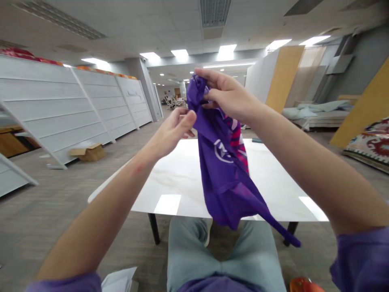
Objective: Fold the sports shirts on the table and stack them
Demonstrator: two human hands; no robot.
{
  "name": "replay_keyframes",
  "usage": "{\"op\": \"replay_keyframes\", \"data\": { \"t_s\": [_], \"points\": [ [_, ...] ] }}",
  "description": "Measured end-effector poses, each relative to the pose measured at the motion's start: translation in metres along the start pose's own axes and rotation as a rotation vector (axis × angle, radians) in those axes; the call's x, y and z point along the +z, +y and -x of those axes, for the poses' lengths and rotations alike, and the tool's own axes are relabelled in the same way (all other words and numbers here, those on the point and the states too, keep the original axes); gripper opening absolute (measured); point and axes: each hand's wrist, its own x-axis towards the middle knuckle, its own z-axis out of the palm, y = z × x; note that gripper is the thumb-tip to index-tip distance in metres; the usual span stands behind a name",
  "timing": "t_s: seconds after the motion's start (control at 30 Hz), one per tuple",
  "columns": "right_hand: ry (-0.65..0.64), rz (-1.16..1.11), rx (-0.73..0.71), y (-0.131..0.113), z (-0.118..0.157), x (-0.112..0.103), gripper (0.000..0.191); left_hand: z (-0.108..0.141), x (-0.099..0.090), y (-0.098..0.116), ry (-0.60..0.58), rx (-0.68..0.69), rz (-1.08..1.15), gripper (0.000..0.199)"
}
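A purple piece of cloth point(219, 178) with a white round logo and a pink-and-white patterned side hangs before me over the table. I cannot make out whether it is a bag or a garment. My right hand point(227, 91) grips its bunched upper end, fingers bent around the fabric. Beside the left edge of the cloth is my left hand point(173, 134), its thumb raised and its fingers loosely curled and apart. Its fingertips lie close to the fabric; whether they touch is unclear. From the lower right corner a narrow purple strip trails down past the table's front edge.
The white glossy table point(176, 174) stands in front of my knees. At the left are white slatted panels point(54, 105) and an open cardboard box point(88, 152) on the floor. A bed point(316, 113) is at the back right. White papers point(118, 280) lie low at the left.
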Motion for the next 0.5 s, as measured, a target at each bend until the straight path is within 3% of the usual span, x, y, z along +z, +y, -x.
{"op": "replay_keyframes", "data": {
  "t_s": [0.1,0.2,0.27,0.37,0.43,0.5],
  "points": [
    [-0.096,0.233,-0.177,-0.013,-0.004,0.000,0.053,-0.008,0.023,0.013,0.069,0.101,0.041,0.061],
    [-0.056,0.619,-0.315,-0.027,0.006,-0.014,0.047,-0.024,0.014,0.005,0.186,0.005,0.068,0.039],
    [0.033,0.886,-0.348,-0.025,0.017,-0.023,0.065,-0.033,-0.001,0.000,0.263,-0.067,0.118,0.030],
    [0.088,1.143,-0.362,0.001,0.038,-0.033,0.105,-0.040,-0.022,0.008,0.338,-0.088,0.122,0.029],
    [0.081,1.216,-0.346,0.030,0.052,-0.037,0.112,-0.041,-0.032,0.023,0.327,-0.102,0.052,0.027],
    [0.073,1.250,-0.330,0.060,0.065,-0.041,0.107,-0.040,-0.037,0.040,0.287,-0.141,-0.045,0.027]
  ]
}}
